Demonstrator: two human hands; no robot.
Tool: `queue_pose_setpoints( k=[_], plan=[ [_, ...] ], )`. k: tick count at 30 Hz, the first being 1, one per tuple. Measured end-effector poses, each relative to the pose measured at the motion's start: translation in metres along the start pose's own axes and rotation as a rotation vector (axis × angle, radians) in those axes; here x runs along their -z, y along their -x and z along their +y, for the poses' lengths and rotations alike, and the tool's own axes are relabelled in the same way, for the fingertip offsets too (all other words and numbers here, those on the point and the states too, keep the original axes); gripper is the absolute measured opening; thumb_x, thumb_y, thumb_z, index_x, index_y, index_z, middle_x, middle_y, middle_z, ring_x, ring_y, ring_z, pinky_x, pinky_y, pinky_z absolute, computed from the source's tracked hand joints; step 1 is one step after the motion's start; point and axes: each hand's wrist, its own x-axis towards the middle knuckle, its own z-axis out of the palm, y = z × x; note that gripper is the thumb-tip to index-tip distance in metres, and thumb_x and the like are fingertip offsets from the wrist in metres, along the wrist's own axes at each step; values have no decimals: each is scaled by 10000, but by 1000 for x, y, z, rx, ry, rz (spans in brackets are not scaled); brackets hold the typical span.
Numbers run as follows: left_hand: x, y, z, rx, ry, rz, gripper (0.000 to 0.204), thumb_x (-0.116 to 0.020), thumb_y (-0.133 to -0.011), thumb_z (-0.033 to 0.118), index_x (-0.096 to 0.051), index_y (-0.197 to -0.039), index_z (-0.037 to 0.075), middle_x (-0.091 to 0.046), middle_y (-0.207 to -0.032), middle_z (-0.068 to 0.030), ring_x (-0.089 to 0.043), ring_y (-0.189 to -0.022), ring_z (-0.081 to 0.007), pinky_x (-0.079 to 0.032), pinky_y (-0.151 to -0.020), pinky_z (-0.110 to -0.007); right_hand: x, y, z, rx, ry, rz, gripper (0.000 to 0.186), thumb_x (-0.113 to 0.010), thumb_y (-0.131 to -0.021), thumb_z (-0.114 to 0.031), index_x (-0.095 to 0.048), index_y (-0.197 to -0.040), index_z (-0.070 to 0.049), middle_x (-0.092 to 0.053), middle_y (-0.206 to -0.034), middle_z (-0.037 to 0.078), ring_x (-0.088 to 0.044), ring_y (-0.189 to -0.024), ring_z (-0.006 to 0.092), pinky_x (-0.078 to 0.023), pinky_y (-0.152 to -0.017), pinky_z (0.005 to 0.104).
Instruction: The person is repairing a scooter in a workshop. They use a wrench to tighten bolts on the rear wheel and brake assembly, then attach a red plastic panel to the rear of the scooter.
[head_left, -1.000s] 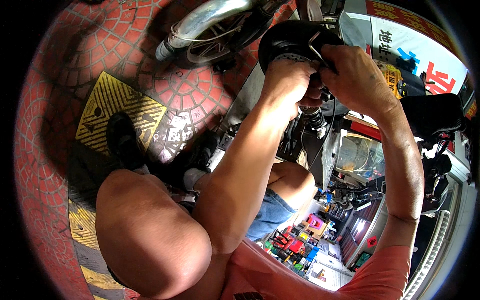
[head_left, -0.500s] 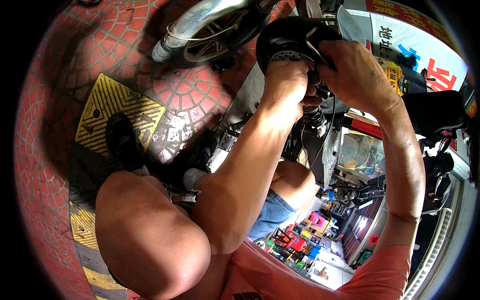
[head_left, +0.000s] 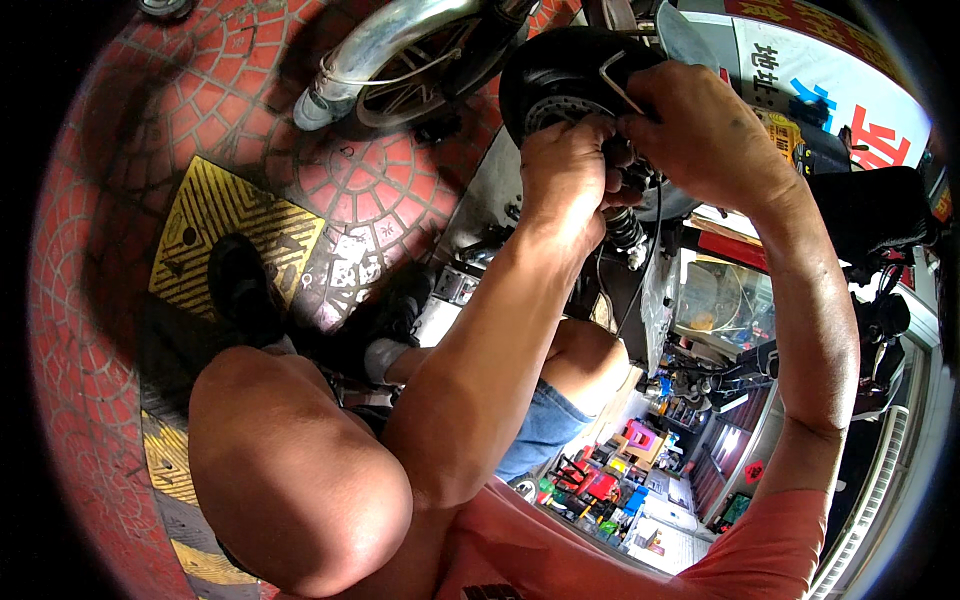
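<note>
A small black-tyred wheel (head_left: 545, 70) with a perforated brake disc (head_left: 560, 108) is at the top centre of the head view. My left hand (head_left: 565, 175) is closed beside the disc, its fingers curled around a part near the hub that they hide. My right hand (head_left: 705, 130) grips an L-shaped hex key (head_left: 607, 75), one bent end of which sticks up in front of the tyre. Both hands' fingertips meet by the hub, and the key's other end is hidden. Below them are a coil-spring shock absorber (head_left: 628, 232) and a thin black cable (head_left: 655, 245).
A larger spoked wheel under a silver fender (head_left: 375, 40) stands at the far left. A yellow ribbed plate (head_left: 205, 215) lies on the red tiled floor (head_left: 260, 70) by my shoe. A black seat-like pad (head_left: 870, 210) is at the right, and cluttered tools (head_left: 600, 485) are lower right.
The small wheel and spoked wheel appear slightly further left in view. Both hands remain at the hub, and the hex key stays in my right hand, tilted a little differently.
</note>
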Motion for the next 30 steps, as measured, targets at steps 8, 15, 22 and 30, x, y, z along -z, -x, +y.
queue_pose_setpoints(
  k=[8, 15, 22, 30],
  plan=[
    [-4, 3, 1, -26, 99, 51, 124, -646, -925, 148, -661, -886, 32, -625, -672, -56, -529, -471, -121, -569, -413, -353, 15, 0, 8, 253, -554, 428, 499, -563, -1069, -488, -711, -947, -27, -713, -804, 66, -687, -667, 183, -514, -613, 323],
    [-4, 4, 3, -2, 1, 62, 107, -652, -954, 169, -665, -1015, 82, -613, -733, -23, -546, -543, -116, -588, -497, -388, 64, 4, -12, 91, -576, 105, 294, -560, -1088, -253, -706, -1131, -2, -745, -928, 146, -706, -713, 162, -623, -634, 332],
    [-11, 4, 1, -17, -73, 127, 98, -665, -948, 186, -666, -951, 88, -572, -713, -6, -517, -535, -112, -574, -483, -387, 58, -1, 15, 144, -748, 41, 245, -579, -1076, -197, -682, -1130, 19, -737, -971, 153, -735, -816, 177, -659, -726, 349],
    [-11, 2, 2, -28, -81, 139, 96, -667, -940, 187, -643, -906, 101, -535, -673, 4, -476, -489, -112, -568, -456, -392, 53, -1, 14, 133, -822, 62, 243, -578, -1077, -198, -681, -1112, 19, -743, -974, 141, -731, -801, 175, -648, -723, 357]
  ],
)
